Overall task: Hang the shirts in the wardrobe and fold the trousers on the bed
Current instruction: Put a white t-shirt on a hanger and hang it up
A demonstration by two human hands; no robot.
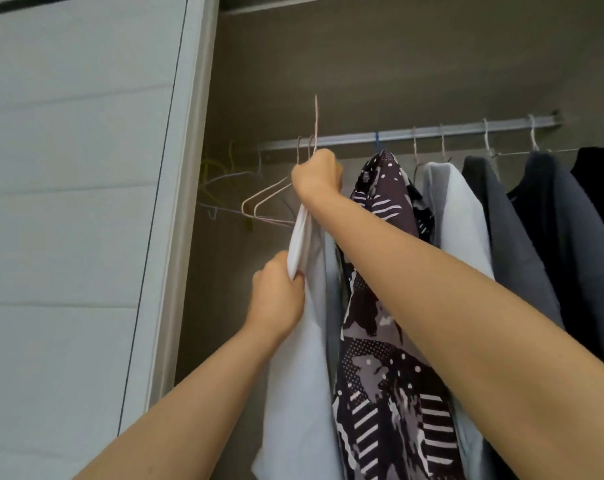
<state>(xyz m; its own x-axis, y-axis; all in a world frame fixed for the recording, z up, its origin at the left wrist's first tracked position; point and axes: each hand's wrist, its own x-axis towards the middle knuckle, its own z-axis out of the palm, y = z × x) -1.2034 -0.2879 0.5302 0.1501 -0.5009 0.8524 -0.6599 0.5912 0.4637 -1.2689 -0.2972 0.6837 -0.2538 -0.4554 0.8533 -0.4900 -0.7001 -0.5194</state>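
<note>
Just below the wardrobe rail [397,135], the right hand [316,176] clenches a hanger [316,126] — left hand [276,299] fingers [295,284] grasping the white shirt [300,375] beneath.

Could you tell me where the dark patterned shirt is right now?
In the head view, the dark patterned shirt hangs on the rail, between the held white shirt on its left and a hanging white shirt on its right.

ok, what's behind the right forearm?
The patterned shirt on the rail, with a white hung shirt to its right. The forearm covers a band across both, so what lies there cannot be seen. The right hand grips a hanger.
</note>
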